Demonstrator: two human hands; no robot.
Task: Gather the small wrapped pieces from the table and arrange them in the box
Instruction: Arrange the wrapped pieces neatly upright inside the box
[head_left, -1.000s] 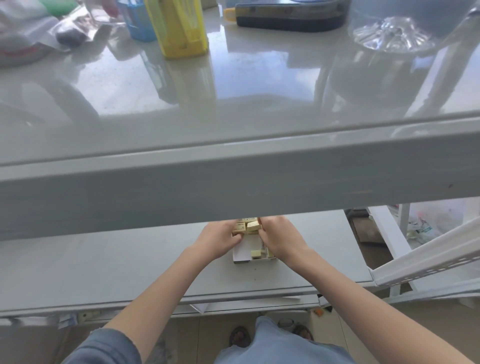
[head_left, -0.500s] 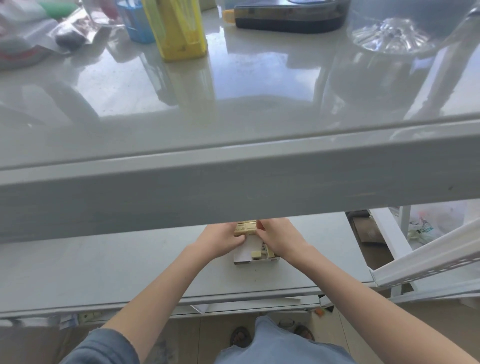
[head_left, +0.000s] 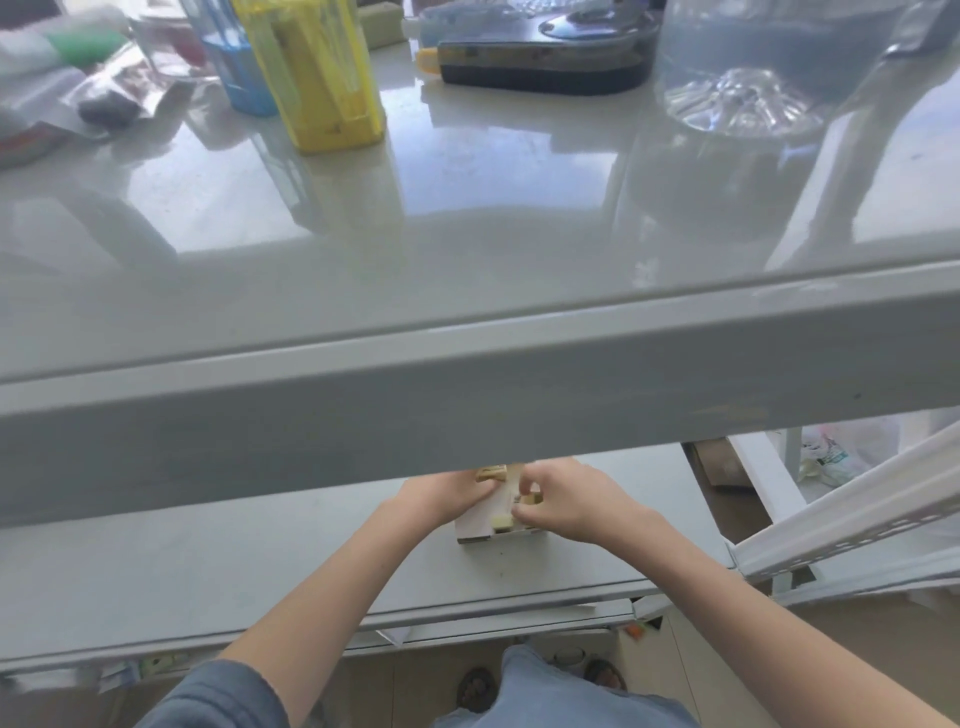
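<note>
A small white box (head_left: 475, 522) stands on the lower grey table (head_left: 208, 561), partly hidden under the upper shelf's edge. My left hand (head_left: 441, 493) grips the box's left side. A yellow wrapped piece (head_left: 491, 472) shows just beyond its fingers, at the shelf's edge. My right hand (head_left: 569, 501) is over the box's right side, fingers curled, pinching a yellow wrapped piece (head_left: 531, 500). Another wrapped piece (head_left: 503, 521) lies in the box near the front. The far part of the box and whatever lies behind it are hidden.
A wide grey upper shelf (head_left: 467, 395) fills most of the view and overhangs my hands. On it stand a yellow container (head_left: 322, 78), a blue container (head_left: 234, 62), a dark flat device (head_left: 540, 67) and a clear bottle (head_left: 743, 98). A white perforated rail (head_left: 857, 514) juts out at the right.
My right hand has drawn back from the pieces at the shelf's edge to the box's right side with a piece. The left hand stays on the box.
</note>
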